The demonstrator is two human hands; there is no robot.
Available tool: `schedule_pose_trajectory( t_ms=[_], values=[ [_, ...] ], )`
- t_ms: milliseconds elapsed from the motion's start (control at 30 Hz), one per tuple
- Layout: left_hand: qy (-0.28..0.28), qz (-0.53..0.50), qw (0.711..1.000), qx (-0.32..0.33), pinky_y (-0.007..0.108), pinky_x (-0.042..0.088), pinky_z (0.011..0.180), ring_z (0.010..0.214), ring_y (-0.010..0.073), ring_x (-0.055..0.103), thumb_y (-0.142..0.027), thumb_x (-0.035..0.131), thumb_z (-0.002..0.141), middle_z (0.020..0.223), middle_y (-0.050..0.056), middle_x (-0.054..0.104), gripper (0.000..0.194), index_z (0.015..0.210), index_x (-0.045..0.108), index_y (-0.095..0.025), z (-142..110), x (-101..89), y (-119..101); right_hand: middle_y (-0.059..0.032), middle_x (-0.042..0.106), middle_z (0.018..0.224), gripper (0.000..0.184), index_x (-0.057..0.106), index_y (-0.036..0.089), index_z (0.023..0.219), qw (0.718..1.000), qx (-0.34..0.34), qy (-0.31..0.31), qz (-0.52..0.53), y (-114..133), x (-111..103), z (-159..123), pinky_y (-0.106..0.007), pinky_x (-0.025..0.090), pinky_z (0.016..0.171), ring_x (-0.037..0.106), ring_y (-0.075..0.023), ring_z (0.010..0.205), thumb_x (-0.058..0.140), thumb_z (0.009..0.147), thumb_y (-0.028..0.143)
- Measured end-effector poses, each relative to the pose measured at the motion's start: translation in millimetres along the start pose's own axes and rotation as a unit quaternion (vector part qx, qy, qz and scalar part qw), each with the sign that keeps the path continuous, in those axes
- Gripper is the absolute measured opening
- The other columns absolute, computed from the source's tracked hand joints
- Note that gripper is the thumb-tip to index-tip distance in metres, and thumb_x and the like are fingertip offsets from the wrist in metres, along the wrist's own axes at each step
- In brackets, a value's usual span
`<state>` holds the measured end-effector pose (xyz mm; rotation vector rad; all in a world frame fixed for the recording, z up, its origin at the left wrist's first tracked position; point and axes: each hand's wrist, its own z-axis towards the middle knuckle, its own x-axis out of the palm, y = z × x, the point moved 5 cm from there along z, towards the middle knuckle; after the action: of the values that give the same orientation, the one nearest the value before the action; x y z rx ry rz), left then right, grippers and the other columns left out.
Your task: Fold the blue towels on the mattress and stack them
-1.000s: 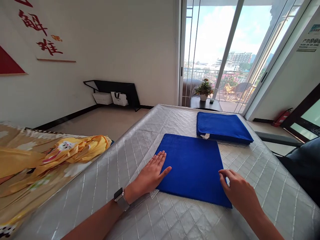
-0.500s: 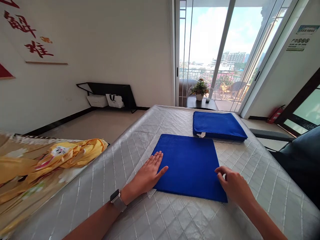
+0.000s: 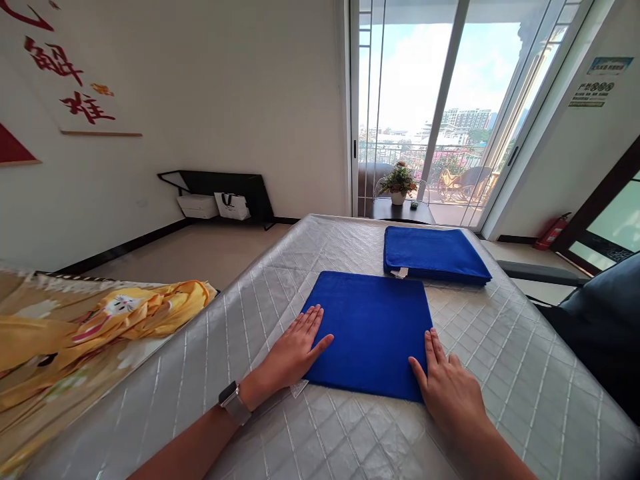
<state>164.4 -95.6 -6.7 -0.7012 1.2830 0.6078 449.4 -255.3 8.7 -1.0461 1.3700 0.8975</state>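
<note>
A flat blue cloth piece (image 3: 367, 333), roughly square, lies on the silver quilted table cover (image 3: 350, 433). It may be folded; I cannot tell how many layers it has. My left hand (image 3: 297, 347) rests flat on its left edge, fingers stretched out and thumb apart. On the opposite side, my right hand (image 3: 445, 377) lies along the right edge with fingers extended and the thumb spread onto the cloth. A white tag (image 3: 299, 388) pokes out under the near left corner. Behind lies a thicker stack of blue cloth (image 3: 435, 253) with a white label (image 3: 400, 273) at its front corner.
To the left, a yellow cloth (image 3: 145, 307) lies crumpled on a patterned surface. A dark padded seat (image 3: 600, 327) stands to the right. Beyond the far edge are a potted plant (image 3: 399, 183) on a small black table (image 3: 400, 212) and a sliding glass door.
My right hand has gone from pinched fingers at the right edge to lying flat there. The cloth's near right corner has shifted inward. My left hand has stayed in place.
</note>
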Motion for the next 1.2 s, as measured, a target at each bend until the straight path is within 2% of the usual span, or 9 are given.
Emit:
schedule_pose_trajectory(
  t_ms=[367,533,600,633,733,833,900,1000,1200],
  values=[
    [-0.005,0.016,1.0,-0.005,0.045,0.022,0.126,0.154,0.0251,0.024,-0.064,0.027,0.104,0.167,0.012,0.023,0.076,0.161,0.022,-0.014,0.7,-5.8,-6.3,-0.014,0.018,0.168,0.066,0.021,0.009,0.161,1.0,0.018,0.014,0.01,4.9,-10.1,-3.4,-0.041,0.054,0.083,0.061,-0.0315,0.116,0.02,0.104,0.044],
    [0.034,0.006,0.999,-0.012,0.047,0.023,0.126,0.154,0.027,0.023,-0.064,0.025,0.104,0.167,0.013,0.022,0.077,0.161,0.021,-0.013,4.1,-11.0,-5.3,-0.0133,0.015,0.168,0.067,0.02,0.01,0.161,0.999,0.024,0.023,0.021,2.8,-8.2,-2.1,-0.04,0.054,0.083,0.062,-0.0294,0.115,0.02,0.105,0.046],
    [0.029,0.002,0.999,-0.017,0.048,0.023,0.125,0.154,0.0278,0.023,-0.064,0.024,0.104,0.167,0.014,0.023,0.077,0.162,0.021,-0.014,10.2,-11.1,-22.8,-0.0143,0.016,0.168,0.067,0.02,0.009,0.161,0.999,0.02,0.022,0.023,2.9,-6.9,-1.0,-0.04,0.054,0.084,0.062,-0.0296,0.116,0.019,0.105,0.046],
    [0.024,-0.001,1.0,-0.008,0.048,0.023,0.126,0.154,0.0278,0.022,-0.064,0.023,0.104,0.167,0.014,0.023,0.076,0.162,0.022,-0.014,14.3,-9.8,-39.2,-0.0147,0.016,0.168,0.067,0.02,0.008,0.161,0.999,0.019,0.02,0.025,2.9,-6.4,-0.7,-0.04,0.054,0.083,0.062,-0.0298,0.116,0.019,0.105,0.046],
    [0.02,-0.024,0.997,0.074,0.044,0.021,0.127,0.155,0.0258,0.018,-0.063,0.021,0.104,0.167,0.014,0.022,0.076,0.161,0.024,-0.013,29.6,0.5,-114.7,-0.0155,0.017,0.168,0.066,0.021,0.01,0.161,0.999,0.02,0.013,0.024,2.3,-6.7,-0.8,-0.04,0.054,0.084,0.062,-0.0305,0.117,0.021,0.105,0.045],
    [0.002,-0.058,0.984,0.17,0.041,0.02,0.127,0.155,0.0221,0.016,-0.059,0.017,0.106,0.167,0.013,0.023,0.073,0.162,0.022,-0.013,45.6,9.7,-194.2,-0.0125,0.019,0.168,0.06,0.023,0.017,0.162,0.999,0.019,0.028,0.017,0.8,-8.3,-1.4,-0.04,0.053,0.089,0.06,-0.03,0.12,0.025,0.104,0.033],
    [0.003,-0.077,0.979,0.189,0.04,0.02,0.127,0.155,0.0209,0.016,-0.055,0.013,0.107,0.166,0.012,0.026,0.07,0.161,0.024,-0.012,54.8,14.0,-225.9,-0.0089,0.024,0.168,0.06,0.024,0.022,0.162,0.999,0.01,0.042,0.019,0.2,-9.7,-1.1,-0.037,0.051,0.093,0.059,-0.0279,0.123,0.028,0.102,0.022],
    [0.014,-0.09,0.98,0.178,0.04,0.021,0.127,0.155,0.0209,0.02,-0.053,0.012,0.108,0.165,0.013,0.03,0.069,0.159,0.029,-0.01,60.6,17.6,-237.0,-0.0067,0.026,0.168,0.062,0.025,0.026,0.162,0.999,0.005,0.046,0.026,-0.4,-10.9,0.1,-0.036,0.051,0.095,0.06,-0.0267,0.123,0.029,0.1,0.017],
    [0.0,-0.059,0.984,0.17,0.042,0.025,0.126,0.153,0.0217,0.024,-0.055,0.016,0.107,0.164,0.014,0.032,0.07,0.159,0.03,-0.011,47.3,13.5,-200.2,-0.01,0.017,0.169,0.059,0.025,0.018,0.161,0.999,0.014,0.029,0.022,0.3,-4.1,1.6,-0.041,0.054,0.088,0.06,-0.0301,0.121,0.026,0.104,0.033]
  ],
)
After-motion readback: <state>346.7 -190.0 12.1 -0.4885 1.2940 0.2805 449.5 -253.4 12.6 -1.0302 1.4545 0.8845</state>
